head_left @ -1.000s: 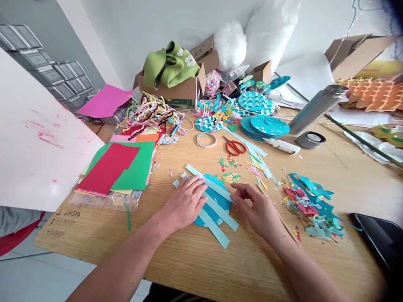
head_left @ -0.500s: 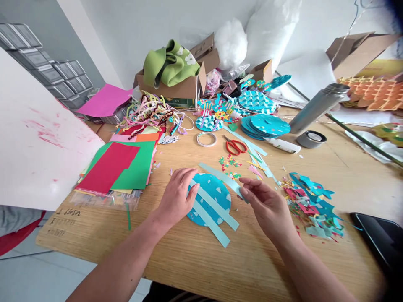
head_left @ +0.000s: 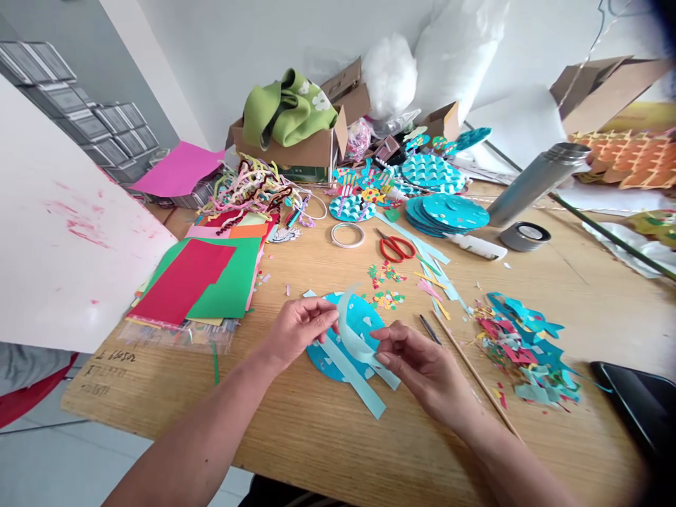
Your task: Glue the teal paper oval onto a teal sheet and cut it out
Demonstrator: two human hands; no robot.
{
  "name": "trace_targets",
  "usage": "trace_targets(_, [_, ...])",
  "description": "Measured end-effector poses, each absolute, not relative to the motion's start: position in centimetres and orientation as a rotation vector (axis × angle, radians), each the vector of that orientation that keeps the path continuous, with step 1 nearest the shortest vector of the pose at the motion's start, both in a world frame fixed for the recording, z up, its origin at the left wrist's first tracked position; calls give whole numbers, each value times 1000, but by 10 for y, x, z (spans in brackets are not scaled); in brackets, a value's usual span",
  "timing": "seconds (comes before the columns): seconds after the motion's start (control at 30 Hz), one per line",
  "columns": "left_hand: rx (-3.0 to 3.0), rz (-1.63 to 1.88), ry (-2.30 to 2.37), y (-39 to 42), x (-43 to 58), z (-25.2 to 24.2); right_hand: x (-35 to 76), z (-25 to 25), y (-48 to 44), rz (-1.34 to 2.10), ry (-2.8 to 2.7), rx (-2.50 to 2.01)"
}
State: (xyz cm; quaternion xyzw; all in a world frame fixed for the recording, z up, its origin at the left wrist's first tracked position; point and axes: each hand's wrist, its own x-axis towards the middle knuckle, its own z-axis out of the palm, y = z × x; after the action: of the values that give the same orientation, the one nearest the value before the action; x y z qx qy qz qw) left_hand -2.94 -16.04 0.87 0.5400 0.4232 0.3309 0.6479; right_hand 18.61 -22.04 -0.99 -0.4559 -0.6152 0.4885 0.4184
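Note:
A pale blue paper strip (head_left: 349,339) bends in a curve between my hands, above a round blue disc (head_left: 321,365) with small white patches. My right hand (head_left: 422,365) pinches its lower end between thumb and fingertips. The fingers of my left hand (head_left: 302,329) are pinched together at the strip's left side, seemingly gripping it. Two more pale strips lie slantwise across the disc; the front paper strip (head_left: 364,396) sticks out past its edge towards me. Part of the disc is hidden by the strips and my left fingers.
Beyond the disc lie paper confetti (head_left: 385,285), red-handled scissors (head_left: 396,246), a tape ring (head_left: 347,235) and a glue bottle (head_left: 478,246). A wooden stick (head_left: 480,380), a pen (head_left: 430,329), paper scraps (head_left: 520,352) and a phone (head_left: 634,401) are rightward. Coloured sheets (head_left: 182,278) lie left.
My right hand has moved left and down, and the strip it holds has gone from nearly straight to curved. My left hand has lifted off the strips on the disc and closed its fingers.

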Motion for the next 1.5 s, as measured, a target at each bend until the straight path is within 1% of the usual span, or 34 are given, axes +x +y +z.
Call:
trace_targets(0.13, [1100, 790, 996, -157, -32, 10, 180, -10, -223, 1248, -1617, -1180])
trace_targets(0.37, [1027, 966, 998, -156, -32, 9, 176, -10, -225, 1313, -1577, -1160])
trace_targets(0.6, [982, 1040, 939, -156, -33, 9, 173, -11, -226, 1500, -1574, -1142])
trace_targets(0.67, [902, 1018, 904, -155, -35, 11, 173, -9, -223, 1470, -1639, -1177])
trace_targets(0.83, [814, 1011, 898, -151, -40, 16, 181, 1, -217, 1263, -1733, -1315])
trace_targets(0.93, [824, 1000, 904, -151, -41, 17, 182, 9, -215, 1230, -1760, -1372])
trace_targets(1.0, [852, 979, 905, -153, -40, 17, 177, 14, -213, 1305, -1723, -1361])
trace_targets(1.13, [936, 981, 922, -156, -36, 16, 153, 19, -203, 1577, -1503, -1207])
trace_targets(1.2, [981, 1016, 931, -157, -34, 15, 139, 18, -196, 1615, -1424, -1192])
trace_targets(1.33, [1017, 1079, 944, -156, -33, 12, 121, 14, -183, 1541, -1394, -1277])
trace_targets(1.5, [1021, 1165, 1028, -151, -35, 10, 126, 14, -162, 1429, -1510, -1362])
